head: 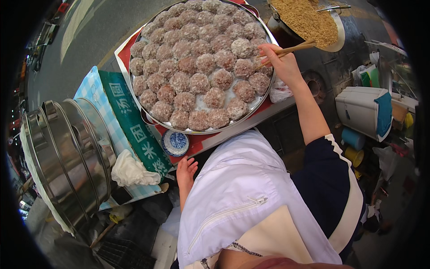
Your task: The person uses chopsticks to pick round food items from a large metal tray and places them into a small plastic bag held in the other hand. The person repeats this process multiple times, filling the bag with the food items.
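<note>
A large round metal tray (235,127) holds many rice-coated balls (199,83) in close rows, with bare metal showing between some at the lower right. My right hand (280,62) grips a pair of wooden chopsticks (295,48); their tips are at the balls by the tray's right rim. Whether they touch a ball I cannot tell. Near the table's front edge, my left hand (186,169) hangs with its fingers apart and nothing in it. Just beyond it, a small blue-and-white patterned dish (175,143) sits below the tray.
Stacked metal steamers (67,151) stand at left, beside a crumpled white cloth (132,169) and a green sign (131,117) with writing. At upper right a wok (285,28) holds loose tan grains (307,22) and a metal utensil. A grey bin (357,107) is at right.
</note>
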A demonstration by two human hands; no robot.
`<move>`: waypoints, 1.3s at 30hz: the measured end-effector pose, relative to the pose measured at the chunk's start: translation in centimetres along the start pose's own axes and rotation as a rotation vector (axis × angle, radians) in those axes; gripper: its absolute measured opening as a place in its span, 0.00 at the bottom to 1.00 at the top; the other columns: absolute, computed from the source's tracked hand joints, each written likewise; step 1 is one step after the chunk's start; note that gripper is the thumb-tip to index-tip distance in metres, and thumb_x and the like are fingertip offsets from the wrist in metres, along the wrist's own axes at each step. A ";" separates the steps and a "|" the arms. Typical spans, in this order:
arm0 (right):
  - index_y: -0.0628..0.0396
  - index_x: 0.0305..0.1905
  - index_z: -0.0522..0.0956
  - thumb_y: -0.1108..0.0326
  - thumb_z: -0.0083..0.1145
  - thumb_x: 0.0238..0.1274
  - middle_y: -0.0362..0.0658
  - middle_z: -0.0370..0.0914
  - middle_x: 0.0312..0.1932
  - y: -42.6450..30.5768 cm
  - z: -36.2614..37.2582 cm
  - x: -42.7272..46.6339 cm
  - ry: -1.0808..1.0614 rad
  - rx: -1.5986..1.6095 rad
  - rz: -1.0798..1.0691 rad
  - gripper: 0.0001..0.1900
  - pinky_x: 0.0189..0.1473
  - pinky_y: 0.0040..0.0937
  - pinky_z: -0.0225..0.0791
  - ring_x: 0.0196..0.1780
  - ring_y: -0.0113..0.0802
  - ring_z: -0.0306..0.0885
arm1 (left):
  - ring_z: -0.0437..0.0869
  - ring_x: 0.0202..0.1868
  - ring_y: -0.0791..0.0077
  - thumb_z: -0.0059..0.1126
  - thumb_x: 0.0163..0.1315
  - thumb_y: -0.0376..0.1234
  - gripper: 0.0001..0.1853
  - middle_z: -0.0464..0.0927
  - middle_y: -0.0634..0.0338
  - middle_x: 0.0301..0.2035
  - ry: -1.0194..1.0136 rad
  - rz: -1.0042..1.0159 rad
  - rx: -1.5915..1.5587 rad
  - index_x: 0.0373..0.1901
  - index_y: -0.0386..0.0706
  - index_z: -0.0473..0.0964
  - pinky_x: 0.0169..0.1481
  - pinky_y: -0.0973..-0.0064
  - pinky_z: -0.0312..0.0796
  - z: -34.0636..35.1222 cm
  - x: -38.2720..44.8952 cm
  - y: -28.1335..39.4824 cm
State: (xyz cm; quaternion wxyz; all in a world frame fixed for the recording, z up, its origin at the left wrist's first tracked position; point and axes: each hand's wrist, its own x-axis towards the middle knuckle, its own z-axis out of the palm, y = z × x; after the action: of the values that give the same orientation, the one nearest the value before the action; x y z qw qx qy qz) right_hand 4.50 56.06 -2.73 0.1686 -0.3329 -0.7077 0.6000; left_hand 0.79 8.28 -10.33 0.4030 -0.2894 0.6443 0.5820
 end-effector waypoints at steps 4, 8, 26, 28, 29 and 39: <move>0.59 0.49 0.80 0.57 0.53 0.69 0.39 0.80 0.36 0.5 0.0 -0.2 -0.075 -0.037 -0.019 0.16 0.34 0.20 0.72 0.33 0.21 0.78 | 0.81 0.44 0.65 0.48 0.70 0.44 0.25 0.77 0.50 0.48 -0.030 -0.002 0.008 0.61 0.36 0.63 0.45 0.71 0.74 0.2 0.1 0.0; 0.60 0.41 0.81 0.54 0.55 0.67 0.38 0.78 0.27 1.8 0.9 0.9 -0.065 -0.068 -0.010 0.17 0.32 0.23 0.70 0.29 0.22 0.75 | 0.81 0.45 0.64 0.48 0.71 0.44 0.25 0.76 0.50 0.48 -0.012 0.007 0.020 0.61 0.36 0.63 0.46 0.71 0.73 0.1 0.2 0.4; 0.63 0.24 0.80 0.46 0.44 0.68 0.58 0.76 0.19 4.9 4.6 3.8 0.536 -0.429 -0.012 0.30 0.36 0.45 0.71 0.27 0.55 0.78 | 0.80 0.46 0.64 0.47 0.71 0.44 0.25 0.76 0.49 0.49 -0.027 -0.010 -0.012 0.61 0.37 0.63 0.47 0.70 0.73 -1.4 0.9 -0.7; 0.63 0.24 0.80 0.46 0.44 0.68 0.59 0.76 0.19 3.7 5.5 3.8 0.508 -0.413 -0.066 0.30 0.36 0.45 0.71 0.28 0.56 0.78 | 0.80 0.46 0.64 0.47 0.71 0.44 0.25 0.76 0.50 0.49 -0.035 -0.023 -0.003 0.61 0.37 0.63 0.47 0.70 0.73 -1.2 1.2 -0.7; 0.62 0.16 0.76 0.46 0.45 0.69 0.43 0.73 0.10 3.0 6.3 4.1 0.539 -0.439 -0.098 0.32 0.28 0.35 0.71 0.18 0.37 0.76 | 0.80 0.46 0.64 0.47 0.71 0.44 0.25 0.76 0.50 0.49 -0.054 -0.016 0.000 0.61 0.37 0.63 0.47 0.70 0.73 -1.1 1.3 -0.6; 0.61 0.30 0.81 0.47 0.53 0.63 0.51 0.79 0.22 0.6 4.1 4.3 0.188 -0.677 -0.091 0.24 0.29 0.41 0.71 0.25 0.46 0.79 | 0.81 0.45 0.65 0.49 0.70 0.44 0.25 0.76 0.50 0.49 0.016 0.054 -0.037 0.60 0.37 0.64 0.47 0.71 0.73 -2.4 0.4 0.0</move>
State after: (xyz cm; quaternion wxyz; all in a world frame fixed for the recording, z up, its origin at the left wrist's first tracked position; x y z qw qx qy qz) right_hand -1.04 55.92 -4.96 0.1398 -0.3920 -0.8619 0.2898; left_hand 0.18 5.93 -10.65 0.3767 -0.2841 0.6440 0.6022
